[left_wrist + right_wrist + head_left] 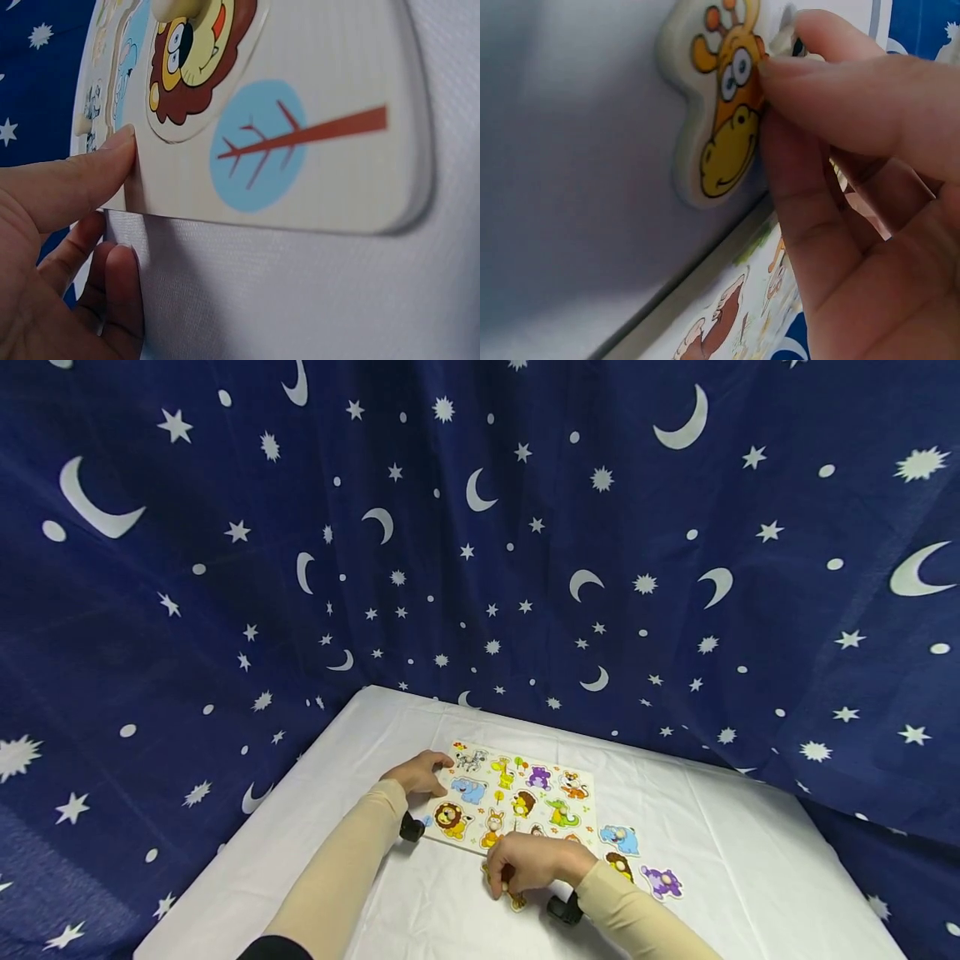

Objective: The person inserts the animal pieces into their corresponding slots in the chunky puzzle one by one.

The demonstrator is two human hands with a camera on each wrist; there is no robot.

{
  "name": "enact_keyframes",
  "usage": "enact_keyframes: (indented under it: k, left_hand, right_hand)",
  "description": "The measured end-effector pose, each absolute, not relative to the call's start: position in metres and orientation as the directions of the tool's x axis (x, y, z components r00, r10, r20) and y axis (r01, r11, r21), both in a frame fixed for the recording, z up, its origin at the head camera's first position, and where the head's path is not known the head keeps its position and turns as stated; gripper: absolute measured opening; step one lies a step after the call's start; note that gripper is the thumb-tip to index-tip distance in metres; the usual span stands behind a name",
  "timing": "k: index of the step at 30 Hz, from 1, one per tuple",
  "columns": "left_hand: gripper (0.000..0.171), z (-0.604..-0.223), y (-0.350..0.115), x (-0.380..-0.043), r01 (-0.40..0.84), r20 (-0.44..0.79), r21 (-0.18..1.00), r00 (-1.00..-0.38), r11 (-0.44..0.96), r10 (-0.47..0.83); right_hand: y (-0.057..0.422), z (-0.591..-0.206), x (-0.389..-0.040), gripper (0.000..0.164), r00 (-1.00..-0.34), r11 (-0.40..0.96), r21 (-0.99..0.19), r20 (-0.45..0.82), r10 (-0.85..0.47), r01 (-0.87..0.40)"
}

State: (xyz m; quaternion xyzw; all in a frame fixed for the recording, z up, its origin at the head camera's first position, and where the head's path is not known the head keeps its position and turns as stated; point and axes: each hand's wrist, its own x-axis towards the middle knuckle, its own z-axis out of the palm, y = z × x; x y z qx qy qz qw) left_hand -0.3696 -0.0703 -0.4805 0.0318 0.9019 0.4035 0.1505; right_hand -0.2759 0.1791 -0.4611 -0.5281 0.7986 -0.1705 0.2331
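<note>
My left hand (pixel 420 774) rests at the left edge of a wooden animal puzzle board (pixel 450 799). In the left wrist view its straight thumb touches the board's edge beside a knobbed lion piece (pixel 202 60); the other fingers are loosely bent off the board. My right hand (pixel 528 862) is at the board's front edge, over a giraffe puzzle piece (pixel 517 902) on the white cloth. In the right wrist view, thumb and fingers pinch the giraffe piece (pixel 731 142) around its knob, partly hidden by the fingers. This hand also covers part of the board's bottom row.
To the board's right lie a blue animal piece (pixel 620 839), a hedgehog piece (pixel 618 865), partly behind the right wrist, and a purple animal piece (pixel 663 882). A white cloth (pixel 750 877) covers the table. Behind hangs a dark blue curtain (pixel 540 568) with moons and stars.
</note>
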Motion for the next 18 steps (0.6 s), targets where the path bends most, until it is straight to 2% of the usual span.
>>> enact_keyframes:
  k: [8, 18]
  left_hand:
    - [0.053, -0.4878, -0.0698, -0.3721, -0.064, -0.248, 0.741, -0.951, 0.669, 0.183]
    - [0.054, -0.4840, -0.0702, -0.3724, -0.070, -0.245, 0.737, -0.955, 0.673, 0.169]
  right_hand:
    - [0.1778, -0.4609, -0.2739, 0.027, -0.392, 0.456, -0.541, -0.236, -0.889, -0.707]
    - [0.1810, -0.4589, -0.2726, 0.019, -0.448, 0.491, -0.549, -0.222, -0.866, -0.677]
